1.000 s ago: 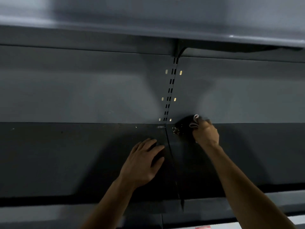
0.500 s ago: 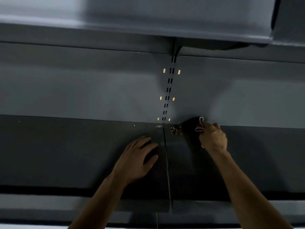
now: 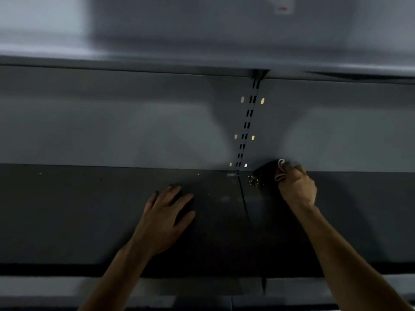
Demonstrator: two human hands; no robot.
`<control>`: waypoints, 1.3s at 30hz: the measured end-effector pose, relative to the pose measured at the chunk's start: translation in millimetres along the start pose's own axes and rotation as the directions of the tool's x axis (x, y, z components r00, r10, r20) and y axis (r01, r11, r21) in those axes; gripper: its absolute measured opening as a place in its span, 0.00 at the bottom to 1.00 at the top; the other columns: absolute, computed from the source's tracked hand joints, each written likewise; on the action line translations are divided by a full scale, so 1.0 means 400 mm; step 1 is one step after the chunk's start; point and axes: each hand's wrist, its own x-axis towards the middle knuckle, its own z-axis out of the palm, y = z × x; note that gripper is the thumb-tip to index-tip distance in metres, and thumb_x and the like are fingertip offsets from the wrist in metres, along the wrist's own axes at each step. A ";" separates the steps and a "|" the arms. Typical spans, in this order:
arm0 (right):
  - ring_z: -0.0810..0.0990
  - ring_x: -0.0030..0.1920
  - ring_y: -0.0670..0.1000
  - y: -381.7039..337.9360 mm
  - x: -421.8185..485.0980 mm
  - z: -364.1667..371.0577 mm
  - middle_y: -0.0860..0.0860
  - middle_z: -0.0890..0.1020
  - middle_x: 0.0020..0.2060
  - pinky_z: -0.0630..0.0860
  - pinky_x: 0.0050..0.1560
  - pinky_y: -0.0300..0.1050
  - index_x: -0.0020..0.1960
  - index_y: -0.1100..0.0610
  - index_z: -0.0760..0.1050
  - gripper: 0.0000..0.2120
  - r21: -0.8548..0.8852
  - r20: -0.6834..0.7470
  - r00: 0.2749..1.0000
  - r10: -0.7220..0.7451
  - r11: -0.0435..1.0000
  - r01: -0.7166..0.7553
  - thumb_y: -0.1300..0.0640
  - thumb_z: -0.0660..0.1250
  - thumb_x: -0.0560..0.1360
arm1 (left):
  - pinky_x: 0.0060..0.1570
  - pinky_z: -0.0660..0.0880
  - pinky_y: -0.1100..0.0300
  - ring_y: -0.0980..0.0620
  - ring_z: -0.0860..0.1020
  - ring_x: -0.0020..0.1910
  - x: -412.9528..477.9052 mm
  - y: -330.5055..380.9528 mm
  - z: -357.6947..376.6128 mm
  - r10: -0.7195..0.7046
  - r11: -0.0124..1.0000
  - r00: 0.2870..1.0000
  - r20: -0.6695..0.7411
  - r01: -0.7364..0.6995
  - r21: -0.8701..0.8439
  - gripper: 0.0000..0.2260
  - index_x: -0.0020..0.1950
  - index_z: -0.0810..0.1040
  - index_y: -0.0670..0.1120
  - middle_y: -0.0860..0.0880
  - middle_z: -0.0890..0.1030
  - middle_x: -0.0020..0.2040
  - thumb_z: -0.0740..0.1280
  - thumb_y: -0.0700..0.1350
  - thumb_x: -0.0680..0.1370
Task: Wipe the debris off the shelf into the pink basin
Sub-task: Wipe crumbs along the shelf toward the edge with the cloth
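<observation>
Some debris (image 3: 253, 181) lies just beside the shelf (image 3: 89, 209) seam (image 3: 243, 198), so the right hand (image 3: 296, 189), clenching a cloth (image 3: 280, 171), might sweep it in while the left hand (image 3: 166, 218) rests flat.

My left hand (image 3: 165, 217) rests flat with spread fingers on the dark shelf (image 3: 89, 209), while my right hand (image 3: 296, 189) grips a cloth (image 3: 280, 170) at the shelf's back edge, just beside a small pile of debris (image 3: 253, 181) near the slotted upright (image 3: 246, 129).
</observation>
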 end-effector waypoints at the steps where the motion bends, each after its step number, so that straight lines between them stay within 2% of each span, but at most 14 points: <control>1: 0.79 0.51 0.66 -0.023 -0.006 0.005 0.57 0.74 0.61 0.75 0.48 0.55 0.71 0.52 0.69 0.25 0.017 -0.007 1.000 -0.006 1.000 0.006 0.62 0.62 0.74 | 0.76 0.43 0.52 0.54 0.48 0.79 -0.002 0.004 -0.001 -0.006 1.000 1.000 0.002 0.006 -0.005 0.33 0.76 0.61 0.61 0.53 0.56 0.79 0.41 0.69 0.74; 5: 0.81 0.50 0.64 -0.158 -0.052 0.043 0.55 0.77 0.58 0.76 0.48 0.51 0.65 0.54 0.74 0.16 0.066 0.014 0.998 -0.059 0.996 0.058 0.58 0.64 0.77 | 0.77 0.43 0.49 0.51 0.47 0.79 0.000 0.020 0.003 -0.023 1.000 1.000 0.007 0.023 0.011 0.32 0.76 0.58 0.61 0.52 0.54 0.80 0.39 0.68 0.74; 8: 0.80 0.52 0.64 -0.291 -0.087 0.075 0.57 0.76 0.56 0.76 0.51 0.54 0.59 0.60 0.76 0.13 0.109 0.065 0.997 -0.031 0.994 0.024 0.62 0.62 0.76 | 0.76 0.44 0.48 0.49 0.50 0.78 -0.001 0.012 0.006 -0.005 1.000 1.000 -0.013 0.005 0.009 0.31 0.76 0.60 0.60 0.50 0.58 0.79 0.41 0.67 0.75; 11: 0.79 0.54 0.64 -0.325 -0.100 0.075 0.59 0.76 0.57 0.77 0.53 0.54 0.61 0.62 0.75 0.14 0.154 0.078 0.997 0.001 0.988 -0.013 0.63 0.61 0.76 | 0.76 0.47 0.49 0.49 0.54 0.78 -0.014 0.005 0.002 0.030 0.999 0.998 -0.051 -0.031 -0.027 0.30 0.75 0.63 0.56 0.49 0.62 0.77 0.44 0.65 0.76; 14: 0.83 0.45 0.60 -0.326 -0.140 0.060 0.56 0.82 0.52 0.82 0.47 0.54 0.62 0.50 0.75 0.13 0.320 0.134 0.975 -0.178 0.939 0.128 0.52 0.64 0.78 | 0.76 0.45 0.50 0.50 0.53 0.78 -0.023 0.008 -0.001 0.045 0.999 0.998 -0.041 -0.046 -0.025 0.30 0.76 0.61 0.55 0.50 0.59 0.78 0.43 0.65 0.77; 17: 0.81 0.33 0.52 -0.350 -0.178 0.057 0.53 0.81 0.39 0.81 0.37 0.45 0.45 0.53 0.78 0.18 0.373 0.126 0.947 -0.295 0.899 0.230 0.40 0.61 0.79 | 0.76 0.47 0.50 0.50 0.55 0.78 -0.027 0.015 -0.005 0.025 0.999 0.998 -0.065 -0.028 -0.044 0.25 0.75 0.63 0.55 0.50 0.60 0.78 0.52 0.61 0.80; 18: 0.80 0.31 0.49 -0.352 -0.182 0.054 0.52 0.81 0.38 0.79 0.35 0.41 0.42 0.52 0.76 0.17 0.376 0.113 0.952 -0.286 0.899 0.226 0.40 0.61 0.79 | 0.76 0.48 0.50 0.50 0.56 0.77 -0.028 0.017 -0.008 0.021 0.998 0.997 -0.074 -0.026 -0.058 0.24 0.75 0.63 0.55 0.50 0.61 0.77 0.54 0.60 0.80; 20: 0.80 0.28 0.46 -0.326 -0.178 0.036 0.51 0.81 0.37 0.77 0.30 0.36 0.44 0.51 0.77 0.13 0.365 0.093 0.961 -0.260 0.907 0.210 0.43 0.62 0.79 | 0.77 0.48 0.50 0.51 0.56 0.77 -0.031 0.016 -0.011 0.026 0.996 0.997 -0.067 -0.032 -0.088 0.23 0.75 0.64 0.55 0.50 0.61 0.77 0.56 0.59 0.80; 23: 0.81 0.27 0.47 -0.241 -0.141 -0.018 0.50 0.82 0.35 0.75 0.24 0.39 0.47 0.51 0.76 0.17 0.412 0.108 0.992 -0.067 0.911 0.016 0.40 0.57 0.81 | 0.77 0.49 0.51 0.52 0.55 0.77 -0.036 -0.002 -0.017 0.057 0.985 0.997 -0.042 -0.063 -0.160 0.23 0.75 0.63 0.55 0.51 0.59 0.78 0.57 0.59 0.81; 25: 0.82 0.31 0.53 -0.171 -0.099 -0.043 0.52 0.81 0.33 0.76 0.29 0.41 0.44 0.54 0.77 0.20 0.305 0.076 0.993 0.091 0.946 -0.110 0.41 0.56 0.81 | 0.77 0.49 0.53 0.53 0.52 0.78 -0.045 -0.023 -0.023 0.075 0.975 0.997 -0.026 -0.079 -0.207 0.23 0.75 0.63 0.56 0.52 0.58 0.78 0.57 0.58 0.81; 28: 0.82 0.46 0.61 -0.142 -0.080 -0.024 0.58 0.82 0.49 0.80 0.49 0.52 0.54 0.53 0.77 0.11 0.124 0.059 0.983 0.176 0.975 -0.183 0.49 0.61 0.78 | 0.76 0.48 0.57 0.55 0.51 0.78 -0.065 -0.052 -0.028 0.085 0.968 0.996 -0.038 -0.092 -0.235 0.23 0.74 0.65 0.55 0.52 0.58 0.78 0.57 0.60 0.81; 31: 0.81 0.53 0.63 -0.257 -0.136 0.017 0.59 0.80 0.57 0.78 0.55 0.53 0.62 0.55 0.74 0.13 0.151 0.056 0.998 0.032 0.988 -0.040 0.51 0.62 0.80 | 0.75 0.48 0.57 0.53 0.54 0.77 -0.075 -0.053 -0.024 0.093 0.975 0.994 -0.053 -0.102 -0.199 0.27 0.73 0.66 0.55 0.52 0.61 0.77 0.50 0.64 0.77; 35: 0.81 0.53 0.60 -0.418 -0.189 0.055 0.56 0.79 0.57 0.78 0.54 0.49 0.61 0.58 0.75 0.13 0.151 0.189 0.950 -0.247 0.964 0.221 0.59 0.65 0.77 | 0.77 0.50 0.52 0.52 0.55 0.77 -0.072 -0.052 -0.020 0.113 0.982 0.992 -0.046 -0.119 -0.144 0.28 0.74 0.65 0.56 0.51 0.61 0.77 0.48 0.65 0.77; 39: 0.82 0.47 0.58 -0.420 -0.195 0.048 0.54 0.79 0.50 0.80 0.49 0.49 0.58 0.55 0.78 0.11 0.245 0.142 0.945 -0.296 0.935 0.256 0.56 0.67 0.76 | 0.77 0.50 0.53 0.53 0.56 0.77 -0.075 -0.058 -0.023 0.114 0.982 0.992 -0.057 -0.121 -0.144 0.26 0.73 0.66 0.56 0.52 0.62 0.77 0.50 0.63 0.78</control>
